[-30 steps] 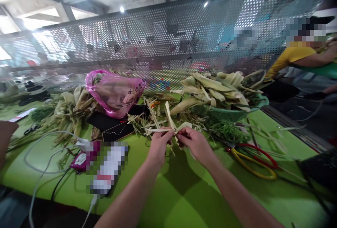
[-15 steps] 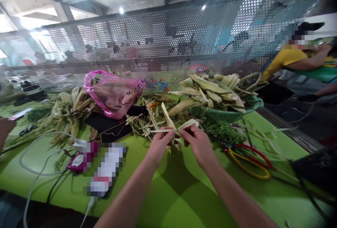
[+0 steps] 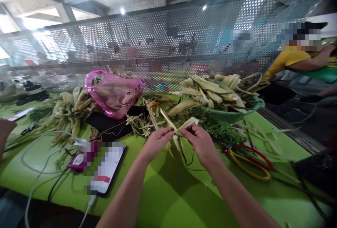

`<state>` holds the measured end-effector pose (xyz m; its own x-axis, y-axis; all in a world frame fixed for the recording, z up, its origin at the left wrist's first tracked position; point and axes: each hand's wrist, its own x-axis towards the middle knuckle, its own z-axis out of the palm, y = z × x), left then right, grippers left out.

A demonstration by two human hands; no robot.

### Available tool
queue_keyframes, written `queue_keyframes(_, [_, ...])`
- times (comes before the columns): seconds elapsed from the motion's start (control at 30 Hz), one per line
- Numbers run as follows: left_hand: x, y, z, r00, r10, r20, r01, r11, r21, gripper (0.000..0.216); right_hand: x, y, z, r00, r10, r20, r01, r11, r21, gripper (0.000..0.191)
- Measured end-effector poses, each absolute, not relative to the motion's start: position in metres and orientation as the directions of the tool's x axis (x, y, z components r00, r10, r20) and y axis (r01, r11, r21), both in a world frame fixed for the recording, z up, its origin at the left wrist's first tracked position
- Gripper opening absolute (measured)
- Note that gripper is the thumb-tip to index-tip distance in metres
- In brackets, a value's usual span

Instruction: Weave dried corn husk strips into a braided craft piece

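Observation:
Pale strips of corn husk [image 3: 178,143] meet in a knot-like crossing between my two hands, above the green table. My left hand [image 3: 160,140] pinches the husk from the left, thumb against fingers. From the right, my right hand [image 3: 197,138] pinches it too, with one broad piece rising over its fingertips. Another strip sticks up and away from me, and ends hang down with a thin dark curl. Just beyond my hands lies a heap of husk scraps [image 3: 137,124]. How the strips are joined is too small to make out.
A green basket [image 3: 229,115] heaped with dried husks stands at back right, scissors [image 3: 250,164] before it. A pink plastic bag [image 3: 113,94] sits at back left. A phone [image 3: 112,168] and white cables lie left. Another person's hand [image 3: 6,131] shows at the left edge.
My left hand has shifted slightly left and lower. The husk has turned in my grip, so its lower ends and a thin dark curl now hang in view below.

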<state>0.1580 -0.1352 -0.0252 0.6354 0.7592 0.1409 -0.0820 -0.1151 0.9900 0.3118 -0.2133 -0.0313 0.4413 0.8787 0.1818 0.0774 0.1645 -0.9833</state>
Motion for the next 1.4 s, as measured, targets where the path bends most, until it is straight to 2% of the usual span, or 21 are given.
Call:
queue_keyframes(0.1, [0.168, -0.145, -0.027, 0.702, 0.69, 0.176, -0.178, -0.07, 0.982, 0.025, 0.311, -0.212, -0.033, 0.406, 0.891, 0.202, 0.1, 0.177, -0.979, 0.028])
queue_keyframes(0.27, [0.173, -0.145, -0.036, 0.688, 0.716, 0.116, -0.241, 0.075, 0.968, 0.031, 0.308, -0.213, -0.03, 0.377, 0.9, 0.217, 0.162, 0.167, -0.973, 0.022])
queue_keyframes(0.37, [0.173, -0.144, -0.039, 0.682, 0.726, 0.089, -0.231, 0.099, 0.968, 0.03, 0.307, -0.214, -0.029, 0.352, 0.907, 0.23, 0.164, 0.182, -0.969, 0.022])
queue_keyframes(0.63, [0.171, -0.149, -0.033, 0.651, 0.749, 0.121, -0.227, 0.039, 0.973, 0.025, 0.308, -0.215, -0.029, 0.425, 0.862, 0.276, 0.267, 0.172, -0.948, 0.023])
queue_keyframes(0.83, [0.173, -0.146, -0.035, 0.612, 0.778, 0.142, -0.183, -0.036, 0.982, 0.029, 0.304, -0.216, -0.028, 0.438, 0.865, 0.244, 0.207, 0.167, -0.964, 0.021])
queue_keyframes(1.03, [0.173, -0.143, -0.039, 0.655, 0.738, 0.163, -0.134, -0.099, 0.986, 0.02, 0.307, -0.215, -0.027, 0.43, 0.872, 0.233, 0.194, 0.163, -0.967, 0.017])
queue_keyframes(1.23, [0.173, -0.143, -0.042, 0.668, 0.722, 0.181, -0.033, -0.215, 0.976, 0.013, 0.311, -0.211, -0.036, 0.322, 0.941, 0.1, 0.031, 0.095, -0.995, 0.034])
queue_keyframes(1.4, [0.176, -0.145, -0.047, 0.722, 0.666, 0.187, 0.019, -0.289, 0.957, 0.011, 0.315, -0.208, -0.042, 0.363, 0.922, 0.136, 0.078, 0.116, -0.99, 0.028])
